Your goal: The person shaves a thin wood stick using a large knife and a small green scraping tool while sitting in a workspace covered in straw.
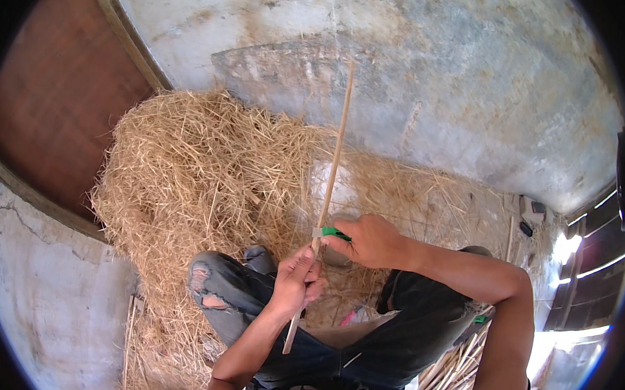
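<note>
My left hand [297, 281] is closed round a long thin strip [336, 148], pale and flat like split bamboo. The strip slants from between my knees up toward the wall, its lower end sticking out below my palm. In my right hand [372, 241] is a green-handled cutter knife [334, 232], gripped with the fingers curled over it. Its short metal blade lies against the strip, just above my left thumb. Part of the handle is hidden by my right fingers.
A big heap of straw [193, 165] rises on the left. Stained wall [426, 71] curves behind, beside a brown panel [57, 94]. My bent legs [430, 322] frame the work. Several loose strips [453, 370] lie at lower right. A small dark object [525, 228] rests at the far right.
</note>
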Available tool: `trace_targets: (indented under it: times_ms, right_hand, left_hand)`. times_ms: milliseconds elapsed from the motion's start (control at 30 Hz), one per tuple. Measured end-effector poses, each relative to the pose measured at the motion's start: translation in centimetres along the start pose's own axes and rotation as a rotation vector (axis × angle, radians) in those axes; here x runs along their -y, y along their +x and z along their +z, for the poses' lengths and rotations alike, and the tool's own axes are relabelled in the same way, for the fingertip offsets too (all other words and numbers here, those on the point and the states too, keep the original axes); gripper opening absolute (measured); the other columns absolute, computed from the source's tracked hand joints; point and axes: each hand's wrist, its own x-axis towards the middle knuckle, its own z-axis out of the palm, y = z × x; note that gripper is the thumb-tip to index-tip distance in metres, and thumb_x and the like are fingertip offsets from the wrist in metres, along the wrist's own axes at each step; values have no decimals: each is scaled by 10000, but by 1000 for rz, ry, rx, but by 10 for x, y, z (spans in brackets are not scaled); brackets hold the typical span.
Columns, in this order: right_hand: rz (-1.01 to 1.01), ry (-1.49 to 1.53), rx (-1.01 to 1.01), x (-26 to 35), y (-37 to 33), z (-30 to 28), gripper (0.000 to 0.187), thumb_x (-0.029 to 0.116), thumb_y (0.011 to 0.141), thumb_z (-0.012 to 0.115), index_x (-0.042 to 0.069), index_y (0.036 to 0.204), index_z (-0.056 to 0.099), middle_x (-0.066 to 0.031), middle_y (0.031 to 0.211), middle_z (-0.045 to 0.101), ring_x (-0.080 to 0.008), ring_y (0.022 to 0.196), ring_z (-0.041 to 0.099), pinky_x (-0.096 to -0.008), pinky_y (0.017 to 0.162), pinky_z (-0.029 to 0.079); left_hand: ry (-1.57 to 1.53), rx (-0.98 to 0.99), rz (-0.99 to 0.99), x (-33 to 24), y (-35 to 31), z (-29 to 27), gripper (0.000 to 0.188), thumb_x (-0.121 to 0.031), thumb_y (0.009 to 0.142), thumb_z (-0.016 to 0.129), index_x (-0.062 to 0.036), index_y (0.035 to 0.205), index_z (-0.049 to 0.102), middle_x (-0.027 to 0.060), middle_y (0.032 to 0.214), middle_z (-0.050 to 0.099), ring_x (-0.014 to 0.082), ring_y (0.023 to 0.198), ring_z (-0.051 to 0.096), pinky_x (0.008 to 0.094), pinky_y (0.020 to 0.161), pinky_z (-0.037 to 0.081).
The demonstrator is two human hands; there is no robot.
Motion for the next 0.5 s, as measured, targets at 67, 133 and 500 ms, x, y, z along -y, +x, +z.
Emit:
trace_targets:
  times_ms: [67,133,500]
  right_hand:
    - [27,48,4,1,1,-1,407,436,985,556,61,841,619,-205,596,595,-425,564,602,-522,523,460]
    - [91,-3,-54,-8,5,-1,392,438,985,565,71,862,626,-198,579,570,-418,563,596,-510,516,448]
    - [-79,-33,-79,-4,1,7,398,439,982,574,66,843,596,-197,613,573,-422,567,587,-497,516,447]
  left_hand:
    - [5,19,6,-1,3,0,394,-344,1081,431,-119,1397,502,-42,655,297,70,457,269,234,428,222]
    - [13,31,19,-4,5,2,417,-339,1082,431,-120,1433,486,-42,662,295,69,464,266,233,433,227]
    - [7,19,-27,-7,-7,-1,466,-348,1079,432,-62,1446,465,-36,663,298,75,450,258,243,425,230]
